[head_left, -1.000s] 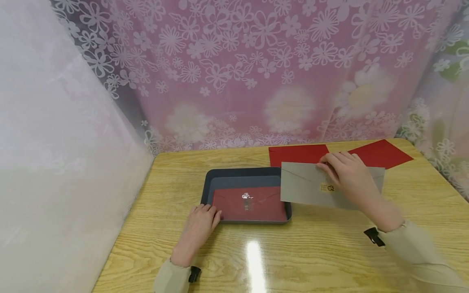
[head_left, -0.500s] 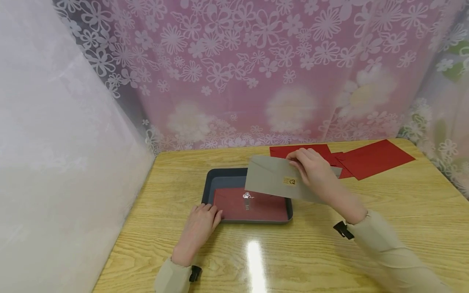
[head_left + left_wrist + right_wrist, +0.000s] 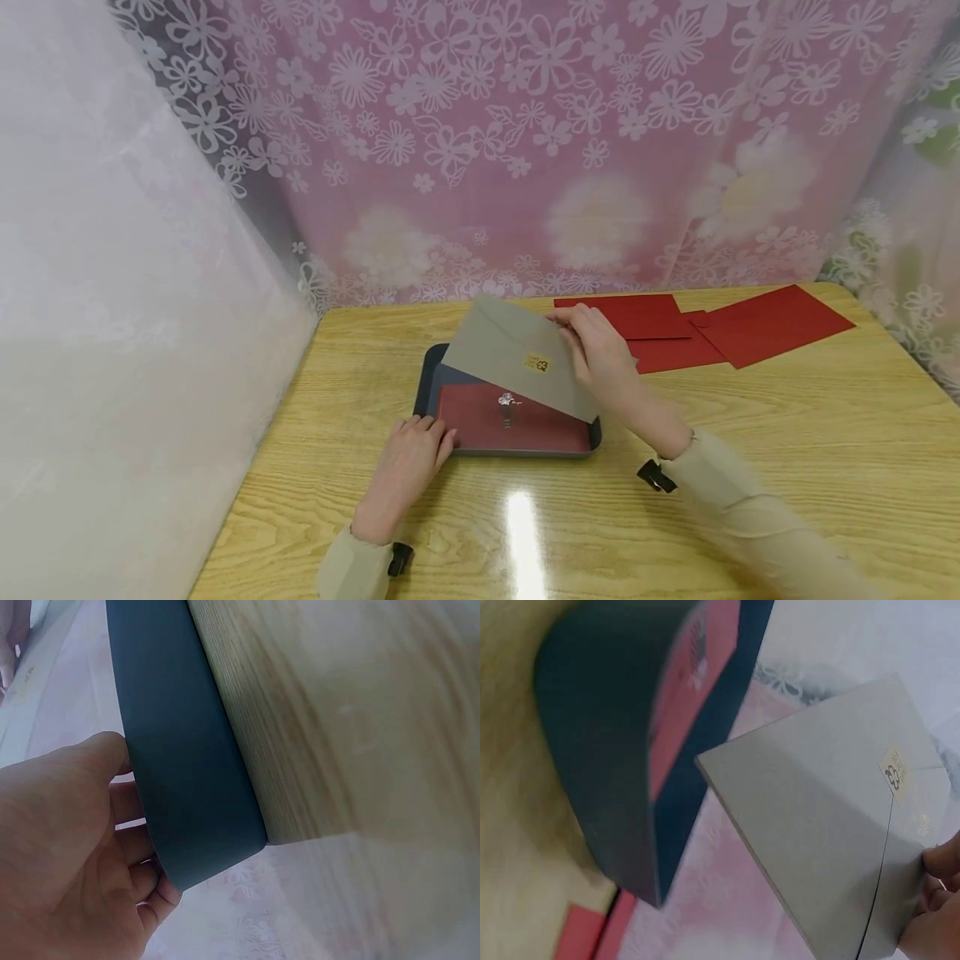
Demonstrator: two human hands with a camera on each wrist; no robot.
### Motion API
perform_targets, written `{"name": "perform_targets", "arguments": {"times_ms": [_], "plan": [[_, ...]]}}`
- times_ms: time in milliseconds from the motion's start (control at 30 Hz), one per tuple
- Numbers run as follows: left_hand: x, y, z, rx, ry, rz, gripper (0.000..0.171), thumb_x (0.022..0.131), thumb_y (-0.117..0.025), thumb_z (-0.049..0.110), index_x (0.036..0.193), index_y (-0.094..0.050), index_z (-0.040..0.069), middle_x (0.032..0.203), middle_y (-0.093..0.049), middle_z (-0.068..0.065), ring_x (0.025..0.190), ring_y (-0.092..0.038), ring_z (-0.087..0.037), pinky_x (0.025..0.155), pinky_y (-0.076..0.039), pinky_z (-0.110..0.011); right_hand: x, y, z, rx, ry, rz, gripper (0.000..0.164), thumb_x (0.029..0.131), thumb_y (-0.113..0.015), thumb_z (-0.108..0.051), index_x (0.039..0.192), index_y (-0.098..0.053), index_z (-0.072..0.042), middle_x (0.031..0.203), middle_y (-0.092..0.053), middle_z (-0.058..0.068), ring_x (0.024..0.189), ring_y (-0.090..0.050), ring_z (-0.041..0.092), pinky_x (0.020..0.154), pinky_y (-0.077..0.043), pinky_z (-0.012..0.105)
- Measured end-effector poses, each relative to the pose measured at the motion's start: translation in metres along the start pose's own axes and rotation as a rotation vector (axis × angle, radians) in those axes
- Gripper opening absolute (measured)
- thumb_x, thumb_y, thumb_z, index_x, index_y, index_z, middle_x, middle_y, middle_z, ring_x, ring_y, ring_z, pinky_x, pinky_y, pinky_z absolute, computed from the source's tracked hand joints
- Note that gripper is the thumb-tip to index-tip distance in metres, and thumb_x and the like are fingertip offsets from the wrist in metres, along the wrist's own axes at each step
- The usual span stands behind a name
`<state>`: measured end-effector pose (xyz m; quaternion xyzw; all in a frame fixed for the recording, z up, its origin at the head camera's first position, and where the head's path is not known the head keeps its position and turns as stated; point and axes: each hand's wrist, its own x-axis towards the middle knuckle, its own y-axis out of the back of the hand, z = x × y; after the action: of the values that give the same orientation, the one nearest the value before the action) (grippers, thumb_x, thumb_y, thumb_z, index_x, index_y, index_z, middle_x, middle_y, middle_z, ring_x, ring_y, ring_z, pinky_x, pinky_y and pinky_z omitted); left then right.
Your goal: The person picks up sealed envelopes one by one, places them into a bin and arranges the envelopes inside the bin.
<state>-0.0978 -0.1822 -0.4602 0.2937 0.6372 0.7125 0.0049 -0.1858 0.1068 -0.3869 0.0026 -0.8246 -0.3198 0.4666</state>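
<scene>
A dark grey rectangular tray (image 3: 517,454) sits on the table, a red envelope (image 3: 480,429) with silver print lying in it. My left hand (image 3: 408,467) holds the tray's front left corner; in the left wrist view its fingers hook over the rim of the tray (image 3: 180,735). My right hand (image 3: 611,371) pinches a grey envelope (image 3: 506,337) by its upper right edge. That envelope hangs tilted over the back and right of the tray, its gold seal facing up. The right wrist view shows the grey envelope (image 3: 802,802) apart from the red one.
Several red envelopes lie at the back right of the wooden table (image 3: 600,533): one behind (image 3: 630,315), one at far right (image 3: 780,325), partly overlapping another red envelope (image 3: 682,352). A pink floral curtain (image 3: 480,150) hangs behind, a pale sheet (image 3: 150,333) at left.
My right hand has carried the grey envelope leftward from the right of the tray to above it, turning it to a tilt. The left hand has stayed on the tray corner.
</scene>
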Motion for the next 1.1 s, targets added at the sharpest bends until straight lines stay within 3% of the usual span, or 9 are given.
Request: {"name": "perform_targets", "arguments": {"times_ms": [100,333,467,667,933,1100], "plan": [[0.000,0.000,0.000,0.002,-0.003,0.006,0.026,0.097,-0.069,0.022,0.073,-0.063,0.014,0.068,-0.057,0.000,0.065,-0.053,-0.021,0.066,-0.040,-0.033,-0.004,-0.013,0.001,0.018,0.001,-0.031,0.022,0.093,-0.064,0.009,0.114,-0.066,0.002,0.103,-0.067,0.012,0.091,-0.061,0.026,0.076,-0.052,0.038],[0.000,-0.001,0.000,0.024,-0.006,0.020,0.024,0.098,-0.069,0.024,0.077,-0.068,0.011,0.073,-0.064,-0.003,0.069,-0.059,-0.023,0.068,-0.044,-0.035,-0.020,-0.032,0.005,0.027,-0.060,-0.258,0.020,0.097,-0.065,-0.002,0.115,-0.069,-0.008,0.107,-0.068,0.005,0.094,-0.062,0.021,0.077,-0.051,0.037],[0.000,-0.001,0.000,0.024,-0.001,0.019,0.023,0.098,-0.069,0.025,0.079,-0.068,0.011,0.074,-0.065,-0.004,0.070,-0.060,-0.023,0.068,-0.044,-0.035,-0.025,-0.036,0.010,-0.006,-0.065,-0.303,0.020,0.096,-0.067,-0.003,0.115,-0.069,-0.009,0.108,-0.068,0.005,0.091,-0.061,0.020,0.076,-0.050,0.037],[0.000,0.000,0.000,0.006,0.006,0.007,0.023,0.098,-0.069,0.022,0.077,-0.065,0.013,0.070,-0.059,-0.003,0.068,-0.056,-0.023,0.067,-0.043,-0.035,-0.027,-0.038,0.014,-0.055,-0.073,-0.346,0.023,0.093,-0.070,0.001,0.115,-0.070,-0.006,0.104,-0.068,0.008,0.088,-0.060,0.024,0.075,-0.050,0.038],[0.001,0.000,0.000,-0.010,-0.001,0.014,0.024,0.098,-0.068,0.020,0.076,-0.064,0.012,0.070,-0.060,-0.001,0.067,-0.057,-0.021,0.065,-0.040,-0.033,-0.031,-0.033,0.016,-0.152,-0.020,-0.512,0.025,0.092,-0.074,-0.009,0.117,-0.074,-0.009,0.107,-0.070,0.007,0.094,-0.059,0.026,0.083,-0.049,0.040],[0.001,-0.001,0.000,-0.014,0.004,0.010,0.024,0.098,-0.068,0.021,0.077,-0.066,0.012,0.071,-0.061,-0.001,0.068,-0.057,-0.021,0.066,-0.041,-0.033,-0.031,-0.024,0.018,-0.165,-0.012,-0.506,0.022,0.092,-0.075,-0.012,0.114,-0.076,-0.008,0.108,-0.071,0.008,0.097,-0.061,0.028,0.085,-0.050,0.044]]}}
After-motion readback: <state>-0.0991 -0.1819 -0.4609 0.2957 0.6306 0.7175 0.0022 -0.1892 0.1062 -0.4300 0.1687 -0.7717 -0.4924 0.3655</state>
